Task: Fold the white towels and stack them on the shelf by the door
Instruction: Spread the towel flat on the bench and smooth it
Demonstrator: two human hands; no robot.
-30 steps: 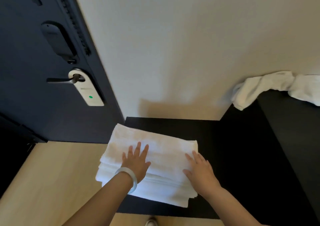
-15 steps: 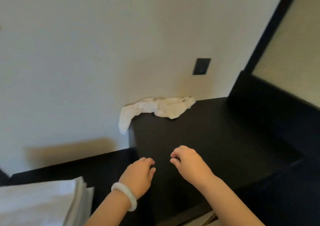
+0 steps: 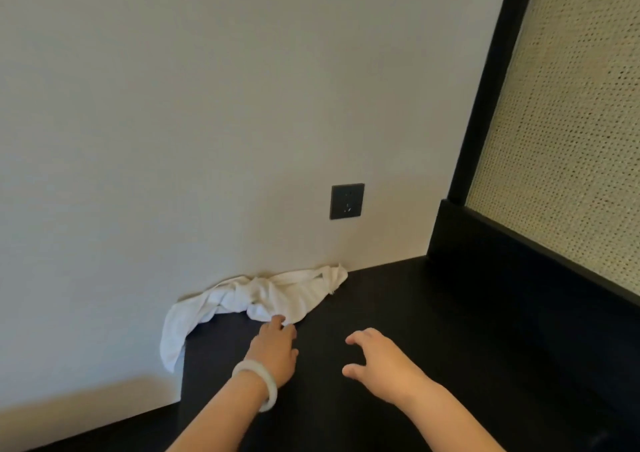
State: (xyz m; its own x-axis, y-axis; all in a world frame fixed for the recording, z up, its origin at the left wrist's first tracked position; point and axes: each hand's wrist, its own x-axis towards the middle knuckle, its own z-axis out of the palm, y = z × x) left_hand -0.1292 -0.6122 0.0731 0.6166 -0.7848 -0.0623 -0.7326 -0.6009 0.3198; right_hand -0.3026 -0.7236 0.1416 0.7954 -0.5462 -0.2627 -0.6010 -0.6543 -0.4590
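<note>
A crumpled white towel (image 3: pixel 263 299) lies against the wall at the back left of a raised black counter (image 3: pixel 415 330), one end hanging over the counter's left edge. My left hand (image 3: pixel 275 351), with a white bangle on the wrist, reaches forward and its fingertips touch the towel's near edge. My right hand (image 3: pixel 377 361) hovers over the dark counter to the right, fingers spread and loosely curved, holding nothing. The folded stack and the shelf by the door are out of view.
A dark wall socket (image 3: pixel 347 201) sits on the cream wall above the towel. A black-framed woven panel (image 3: pixel 568 139) rises at the right behind the counter. A lower black surface (image 3: pixel 104 434) runs along the bottom left.
The view swung right from the folded stack by the door to the counter. Both hands left the stack and reached forward; the left hand now touches the crumpled towel.
</note>
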